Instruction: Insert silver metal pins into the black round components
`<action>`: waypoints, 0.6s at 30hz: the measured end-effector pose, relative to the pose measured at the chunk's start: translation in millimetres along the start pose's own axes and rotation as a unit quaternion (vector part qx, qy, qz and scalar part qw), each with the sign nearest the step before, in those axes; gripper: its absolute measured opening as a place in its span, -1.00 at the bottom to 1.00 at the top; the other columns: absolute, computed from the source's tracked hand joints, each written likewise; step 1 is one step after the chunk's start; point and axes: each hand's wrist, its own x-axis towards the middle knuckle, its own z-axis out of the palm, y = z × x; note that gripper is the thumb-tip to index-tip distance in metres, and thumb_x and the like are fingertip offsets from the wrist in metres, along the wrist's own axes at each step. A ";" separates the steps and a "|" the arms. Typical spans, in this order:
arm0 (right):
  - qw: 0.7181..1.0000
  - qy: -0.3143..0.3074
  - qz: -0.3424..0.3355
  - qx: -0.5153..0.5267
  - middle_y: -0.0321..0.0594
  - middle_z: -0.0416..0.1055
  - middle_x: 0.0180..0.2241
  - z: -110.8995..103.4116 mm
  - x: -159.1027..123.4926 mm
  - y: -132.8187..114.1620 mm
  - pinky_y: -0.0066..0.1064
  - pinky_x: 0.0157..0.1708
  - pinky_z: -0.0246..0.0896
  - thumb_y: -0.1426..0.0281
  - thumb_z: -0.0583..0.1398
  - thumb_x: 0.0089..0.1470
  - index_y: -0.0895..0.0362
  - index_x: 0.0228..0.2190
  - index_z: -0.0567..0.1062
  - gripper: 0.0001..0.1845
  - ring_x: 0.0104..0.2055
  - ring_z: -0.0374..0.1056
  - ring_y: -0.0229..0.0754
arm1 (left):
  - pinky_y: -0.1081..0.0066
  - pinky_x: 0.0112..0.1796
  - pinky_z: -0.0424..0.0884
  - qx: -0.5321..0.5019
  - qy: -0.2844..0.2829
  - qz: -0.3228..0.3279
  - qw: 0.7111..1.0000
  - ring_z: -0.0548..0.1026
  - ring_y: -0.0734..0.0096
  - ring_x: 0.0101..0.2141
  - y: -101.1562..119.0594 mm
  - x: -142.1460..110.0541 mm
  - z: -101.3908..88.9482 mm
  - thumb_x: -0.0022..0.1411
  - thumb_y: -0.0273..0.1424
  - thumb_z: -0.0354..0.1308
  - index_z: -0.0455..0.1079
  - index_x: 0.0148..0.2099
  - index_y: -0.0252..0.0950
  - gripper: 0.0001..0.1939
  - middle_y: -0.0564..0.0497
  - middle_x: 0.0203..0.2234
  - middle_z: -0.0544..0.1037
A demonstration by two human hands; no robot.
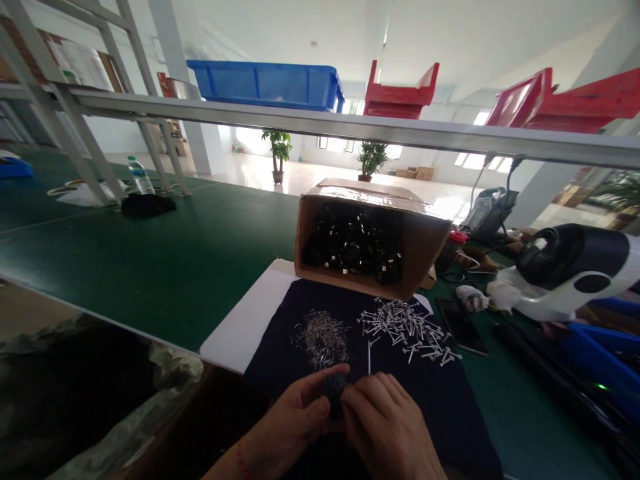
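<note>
My left hand (305, 407) is closed around a small dark block-shaped part (336, 385) with small openings on its face. Fingers of my right hand (383, 413) are pinched together against the right side of that part; what they grip is hidden. A thin metal rod (369, 359) shows upright just beyond my right knuckles; I cannot tell whether it is held or lies on the cloth. Past my hands, a pile of small thin metal pins (323, 339) lies on a dark cloth (280, 343). To its right spreads a heap of longer headed metal pins (407, 327).
A tilted cardboard box (425, 257) of black parts with shiny metal bits stands behind the piles. On the right are a phone (461, 325) and a white-and-black fan (570, 267). A shelf (280, 115) overhead carries a blue bin (265, 85) and red bins (400, 100).
</note>
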 end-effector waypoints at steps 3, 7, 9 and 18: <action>1.000 0.011 0.014 -0.002 -0.28 0.35 -0.47 5.2 -2.8 -0.8 -0.31 -0.47 0.10 0.56 0.06 0.24 0.08 -0.41 0.40 -0.77 -0.46 0.23 -0.18 | 0.25 0.02 0.44 0.027 0.008 -0.003 1.000 0.54 0.18 0.01 1.1 -0.5 -2.6 -0.02 -0.25 0.52 0.46 0.19 -0.15 -0.30 -0.12 0.04 0.61; 0.994 0.030 0.060 0.086 -0.28 0.36 -0.46 9.4 -4.9 -5.1 -0.43 -0.44 0.22 0.59 0.08 0.10 0.08 -0.41 0.40 -0.81 -0.43 0.33 -0.24 | 0.28 0.12 0.33 0.078 0.004 0.017 0.997 0.49 0.16 0.08 -0.6 -0.7 -8.5 -0.06 -0.22 0.53 0.46 0.19 -0.11 -0.27 -0.10 0.08 0.59; 0.991 0.034 0.074 0.110 -0.28 0.36 -0.47 10.3 -5.7 -8.5 -0.48 -0.45 0.25 0.59 0.08 0.08 0.08 -0.42 0.40 -0.81 -0.44 0.35 -0.26 | 0.27 0.16 0.29 0.099 -0.008 0.039 0.994 0.46 0.13 0.12 -2.6 -0.7 -12.6 -0.07 -0.19 0.53 0.45 0.19 -0.08 -0.25 -0.09 0.10 0.58; 0.993 0.098 0.055 0.034 -0.25 0.42 -0.46 8.7 -9.5 -21.5 -0.43 -0.53 0.29 0.40 0.08 0.31 0.08 -0.31 0.41 -0.86 -0.48 0.40 -0.23 | 0.25 0.17 0.29 0.091 0.043 0.082 0.992 0.45 0.09 0.14 -3.7 -9.8 4.6 -0.03 -0.14 0.50 0.46 0.18 -0.02 -0.30 -0.07 0.09 0.57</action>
